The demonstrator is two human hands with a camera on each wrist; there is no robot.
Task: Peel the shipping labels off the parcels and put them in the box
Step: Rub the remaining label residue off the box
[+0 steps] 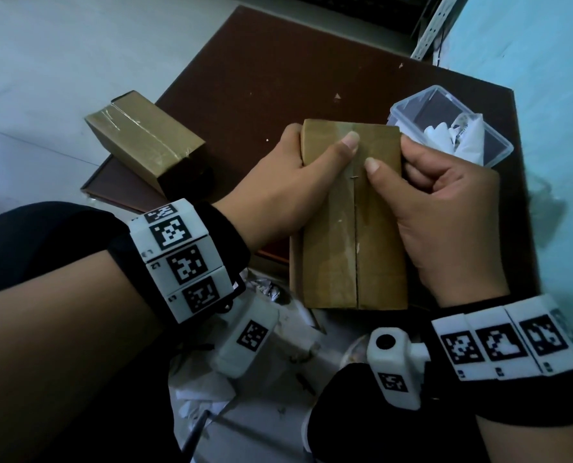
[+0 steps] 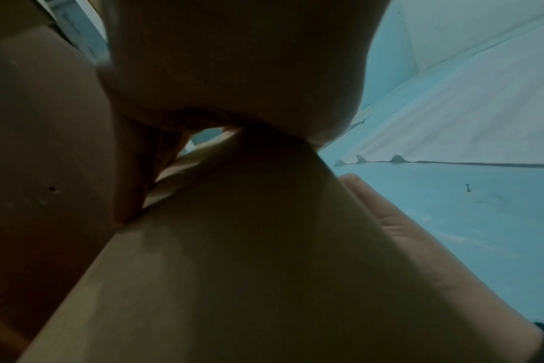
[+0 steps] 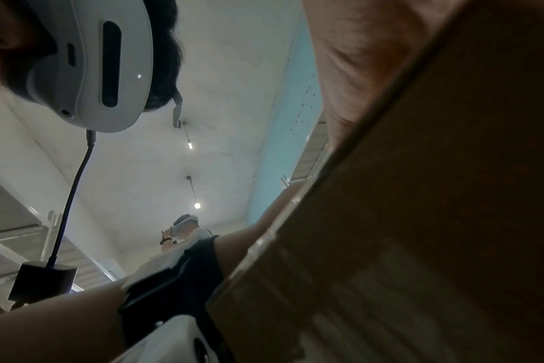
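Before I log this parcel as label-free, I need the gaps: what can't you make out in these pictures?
- Held parcel: the head view shows only its taped top face; the underside is dim and blurred in both wrist views, so no label can be confirmed.
- Left hand and right hand: their fingers under the parcel are hidden.
- Clear plastic box: white scraps inside, print too small.
- Second parcel: far sides unseen.

brown taped parcel: held, seam up | second parcel: left | clear box: right, white labels inside
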